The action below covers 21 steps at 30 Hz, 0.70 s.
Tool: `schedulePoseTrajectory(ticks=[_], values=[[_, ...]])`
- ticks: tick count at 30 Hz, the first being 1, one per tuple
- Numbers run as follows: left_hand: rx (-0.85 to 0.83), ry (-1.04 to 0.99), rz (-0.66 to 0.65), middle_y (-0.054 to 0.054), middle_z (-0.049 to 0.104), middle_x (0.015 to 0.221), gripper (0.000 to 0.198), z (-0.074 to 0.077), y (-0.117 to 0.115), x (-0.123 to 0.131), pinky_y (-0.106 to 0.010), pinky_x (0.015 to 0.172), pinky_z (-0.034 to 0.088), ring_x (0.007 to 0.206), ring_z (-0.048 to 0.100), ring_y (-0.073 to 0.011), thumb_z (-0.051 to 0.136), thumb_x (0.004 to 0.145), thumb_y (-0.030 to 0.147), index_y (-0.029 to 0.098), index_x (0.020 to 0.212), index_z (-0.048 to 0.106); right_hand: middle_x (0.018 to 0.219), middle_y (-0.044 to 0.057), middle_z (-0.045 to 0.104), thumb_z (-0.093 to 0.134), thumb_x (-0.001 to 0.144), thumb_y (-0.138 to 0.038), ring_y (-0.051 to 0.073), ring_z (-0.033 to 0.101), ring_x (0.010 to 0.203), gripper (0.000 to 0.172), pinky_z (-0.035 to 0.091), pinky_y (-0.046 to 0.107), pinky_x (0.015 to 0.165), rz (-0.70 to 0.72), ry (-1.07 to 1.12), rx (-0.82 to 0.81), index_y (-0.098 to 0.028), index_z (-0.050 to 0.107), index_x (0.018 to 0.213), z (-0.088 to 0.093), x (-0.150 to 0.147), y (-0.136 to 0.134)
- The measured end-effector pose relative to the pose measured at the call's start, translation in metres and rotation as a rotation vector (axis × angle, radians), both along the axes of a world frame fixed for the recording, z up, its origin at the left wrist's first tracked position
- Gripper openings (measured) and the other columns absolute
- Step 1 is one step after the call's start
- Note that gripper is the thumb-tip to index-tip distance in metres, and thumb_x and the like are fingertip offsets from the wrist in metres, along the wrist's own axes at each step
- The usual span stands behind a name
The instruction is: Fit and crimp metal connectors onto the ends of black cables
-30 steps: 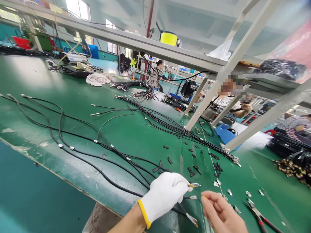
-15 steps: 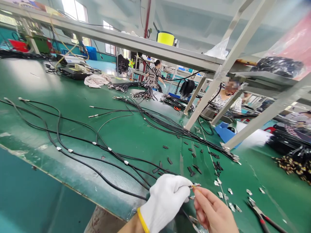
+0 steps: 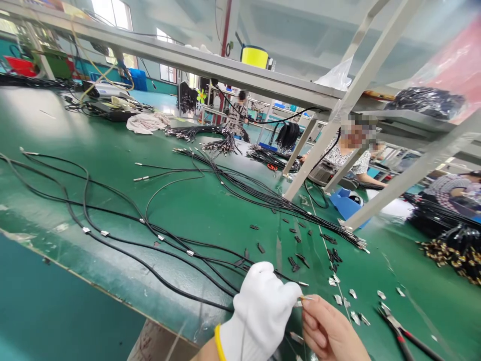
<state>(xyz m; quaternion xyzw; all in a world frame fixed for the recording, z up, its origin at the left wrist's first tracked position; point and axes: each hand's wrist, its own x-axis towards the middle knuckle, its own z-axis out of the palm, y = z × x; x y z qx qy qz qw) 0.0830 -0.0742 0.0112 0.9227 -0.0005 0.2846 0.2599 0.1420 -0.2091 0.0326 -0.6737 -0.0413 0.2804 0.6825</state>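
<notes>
My left hand, in a white glove with a yellow cuff, is closed around the end part of a black cable. My right hand is bare and meets it at the fingertips. Thumb and forefinger pinch the cable's thin tip, where a small orange-brown and silvery bit shows; its exact form is too small to tell. Just past the glove lies another cable end with a silvery tip. More black cables with silver bands trail off leftward over the green table.
Small black clips and bent silver pieces lie scattered beyond my hands. Pliers with red-and-black handles rest at right. A cable bundle runs toward a shelf post. People work behind the shelf.
The silver-tipped cable end that was between my fingertips now lies free beyond the glove. My hands have shifted slightly down and pinch another end. The left glove has turned, its back facing up.
</notes>
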Motion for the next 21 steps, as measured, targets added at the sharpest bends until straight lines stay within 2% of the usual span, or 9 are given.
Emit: schedulePoseTrajectory(ticks=[2,4,6,9,11,15,21], values=[[-0.264,0.15,-0.014,-0.001,0.06,0.08,0.025,0.007,0.002,-0.005,-0.029,0.081,0.043,0.084,0.055,-0.0187,0.042,0.095,0.027,0.025,0.087,0.066,0.051,-0.008,0.036,0.078,0.068,-0.058,0.006,0.021,0.045,0.048,0.016,0.022,0.045,-0.03,-0.101,-0.037,-0.021,0.049,0.064,-0.004,-0.002,0.001],[-0.469,0.32,-0.02,0.001,0.063,0.082,0.024,0.018,0.006,-0.01,-0.027,0.076,0.041,0.085,0.058,-0.0173,0.046,0.094,0.033,0.025,0.082,0.065,0.058,-0.006,0.046,0.077,0.07,-0.056,0.009,0.035,0.052,0.043,0.027,0.022,0.051,-0.064,-0.244,-0.083,-0.021,0.053,0.072,-0.007,-0.003,0.004],[-0.547,0.444,-0.039,0.004,0.061,0.071,0.027,0.03,0.011,-0.013,-0.026,0.068,0.038,0.073,0.057,-0.0147,0.047,0.094,0.036,0.024,0.075,0.062,0.066,-0.003,0.053,0.075,0.072,-0.055,0.013,0.044,0.062,0.039,0.034,0.024,0.059,-0.08,-0.39,-0.144,-0.022,0.056,0.076,-0.01,0.0,0.005],[-0.646,0.527,-0.057,0.007,0.056,0.06,0.027,0.043,0.016,-0.015,-0.024,0.062,0.034,0.063,0.053,-0.0119,0.047,0.092,0.038,0.026,0.076,0.064,0.067,-0.004,0.053,0.068,0.078,-0.053,0.015,0.044,0.065,0.031,0.035,0.026,0.064,-0.088,-0.556,-0.25,-0.023,0.058,0.077,-0.013,0.01,-0.002],[-0.653,0.544,-0.057,0.007,0.052,0.058,0.028,0.045,0.017,-0.014,-0.024,0.061,0.031,0.062,0.05,-0.0117,0.049,0.091,0.041,0.025,0.073,0.063,0.067,-0.004,0.051,0.062,0.083,-0.053,0.015,0.043,0.064,0.03,0.035,0.027,0.063,-0.092,-0.64,-0.308,-0.024,0.059,0.078,-0.014,0.017,-0.012],[-0.518,0.506,-0.053,0.005,0.046,0.061,0.036,0.042,0.013,-0.01,-0.027,0.058,0.024,0.062,0.044,-0.0125,0.047,0.092,0.044,0.021,0.065,0.051,0.065,-0.005,0.048,0.053,0.09,-0.051,0.015,0.041,0.06,0.029,0.035,0.026,0.058,-0.085,-0.8,-0.431,-0.025,0.057,0.078,-0.018,0.025,-0.044],[-0.392,0.501,-0.082,0.004,0.056,0.071,0.032,0.035,0.01,-0.008,-0.026,0.067,0.029,0.074,0.053,-0.0151,0.043,0.096,0.039,0.023,0.071,0.056,0.058,-0.008,0.043,0.046,0.097,-0.029,0.012,0.043,0.049,0.019,0.036,0.021,0.047,0.042,-1.179,-0.689,-0.025,0.05,0.079,-0.029,0.029,-0.091]])
